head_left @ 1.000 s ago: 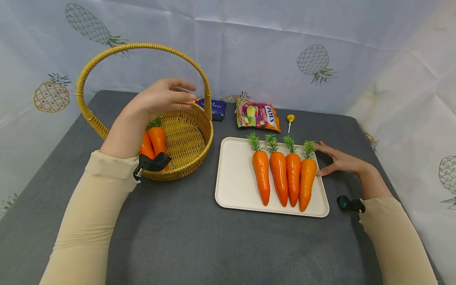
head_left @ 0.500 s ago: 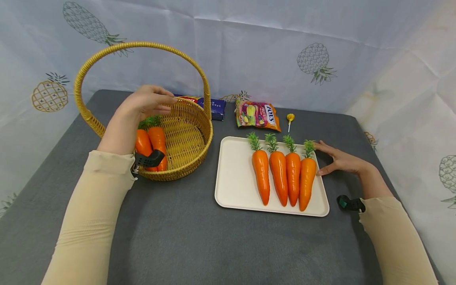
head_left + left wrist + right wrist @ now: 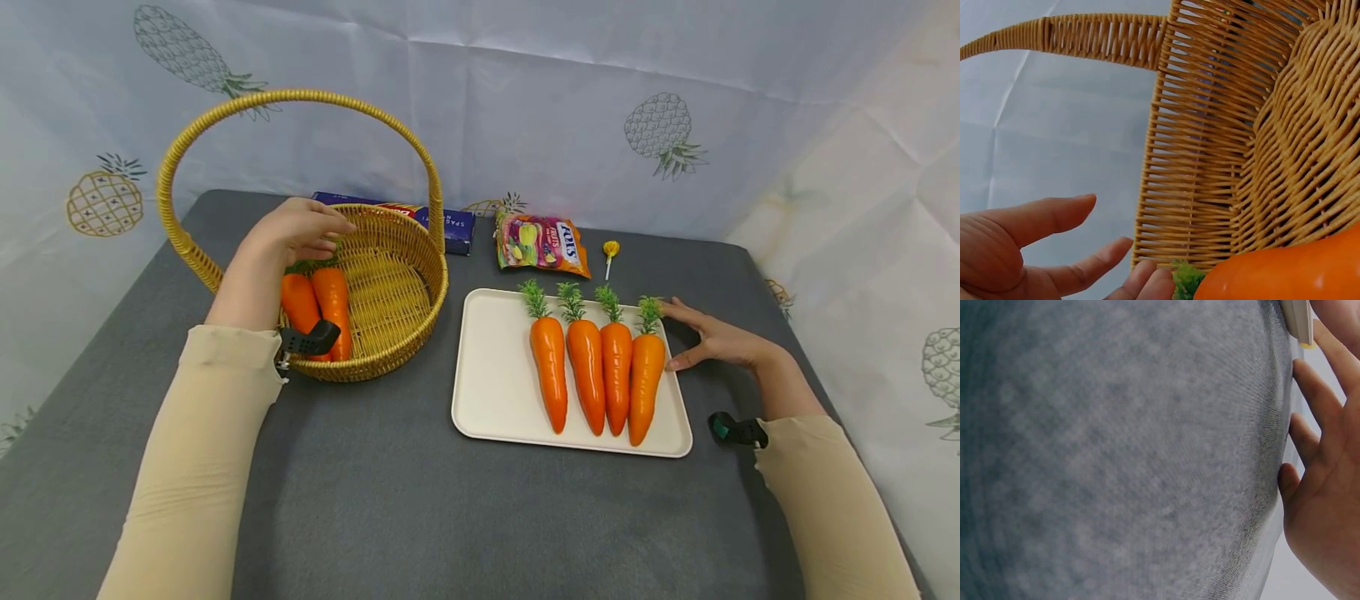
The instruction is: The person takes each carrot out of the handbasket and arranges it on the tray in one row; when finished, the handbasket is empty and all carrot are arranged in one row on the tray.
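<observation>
My left hand (image 3: 288,229) hovers over the left back part of a woven basket (image 3: 390,287), holding nothing, its fingers loosely bent. Beneath it, two orange carrots (image 3: 332,292) lie side by side in the basket. In the left wrist view, the fingertips come right up to the green top of one carrot (image 3: 1285,275). At the right, my right hand (image 3: 716,342) rests against the right edge of a cream tray (image 3: 491,367), thumb at the rim and fingers spread behind. Several carrots (image 3: 587,375) lie on the tray, leaves pointing away.
Behind the basket lies a blue spaghetti box (image 3: 458,231). A bag of fruit sweets (image 3: 542,243) and a yellow lollipop (image 3: 611,250) lie beyond the tray. The basket's tall handle (image 3: 431,167) arches above the left forearm. A pineapple-print curtain (image 3: 525,108) backs the grey table (image 3: 420,500).
My left hand has moved left and lower, toward the carrot tops at the back left of the basket, uncovering more of the spaghetti box. The right hand and tray have stayed put.
</observation>
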Demonstrator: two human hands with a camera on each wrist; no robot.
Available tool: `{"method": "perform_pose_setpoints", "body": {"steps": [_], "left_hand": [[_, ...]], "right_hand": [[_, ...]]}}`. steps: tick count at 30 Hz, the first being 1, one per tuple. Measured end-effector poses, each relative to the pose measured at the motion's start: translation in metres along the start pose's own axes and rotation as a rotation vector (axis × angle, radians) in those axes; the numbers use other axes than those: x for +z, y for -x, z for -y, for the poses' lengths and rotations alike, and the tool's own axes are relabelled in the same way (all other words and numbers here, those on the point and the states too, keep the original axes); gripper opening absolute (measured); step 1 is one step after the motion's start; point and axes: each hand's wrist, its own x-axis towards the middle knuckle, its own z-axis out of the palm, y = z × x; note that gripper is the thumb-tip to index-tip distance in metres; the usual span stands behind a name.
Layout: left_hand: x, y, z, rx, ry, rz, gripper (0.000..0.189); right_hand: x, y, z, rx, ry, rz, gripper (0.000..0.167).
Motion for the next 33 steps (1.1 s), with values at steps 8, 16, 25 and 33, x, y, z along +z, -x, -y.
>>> {"method": "perform_pose_setpoints", "body": {"steps": [8, 16, 25, 33], "left_hand": [[-0.003, 0.004, 0.007, -0.024, -0.065, -0.031, 0.066], [-0.004, 0.004, 0.008, -0.044, -0.216, 0.012, 0.069], [-0.003, 0.001, 0.009, -0.062, -0.274, 0.04, 0.068], [-0.002, -0.005, 0.012, -0.031, -0.255, 0.11, 0.067]], "right_hand": [[0.0, 0.0, 0.001, 0.015, 0.007, -0.001, 0.104], [0.001, -0.001, 0.002, 0.029, 0.016, -0.006, 0.105], [0.0, -0.001, 0.004, 0.025, 0.015, -0.003, 0.105], [0.001, -0.001, 0.002, 0.019, 0.014, -0.003, 0.104]]}}
